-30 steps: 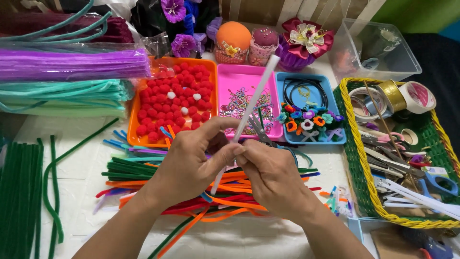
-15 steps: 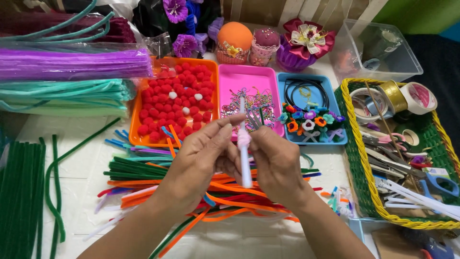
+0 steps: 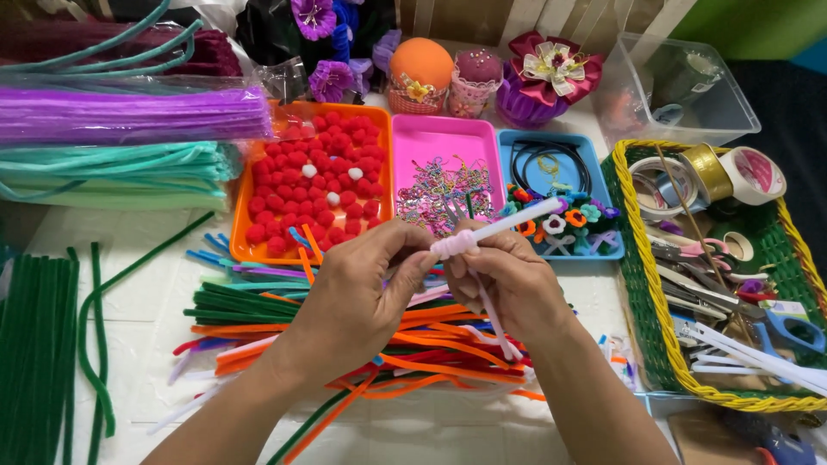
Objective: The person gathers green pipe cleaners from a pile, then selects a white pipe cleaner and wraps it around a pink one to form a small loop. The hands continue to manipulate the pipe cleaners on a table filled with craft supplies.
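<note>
Pinching a pale pink pipe cleaner (image 3: 482,237) between my left hand (image 3: 362,297) and right hand (image 3: 508,280) above the desk (image 3: 146,301), I've only got a small coil wound at its middle, both tails still loose.

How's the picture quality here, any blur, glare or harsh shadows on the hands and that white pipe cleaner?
Head view: even, soft light, no harsh shadows; left hand, right hand and white pipe cleaner look sharp; mild glare on the plastic wrap of the purple bundle.
</note>
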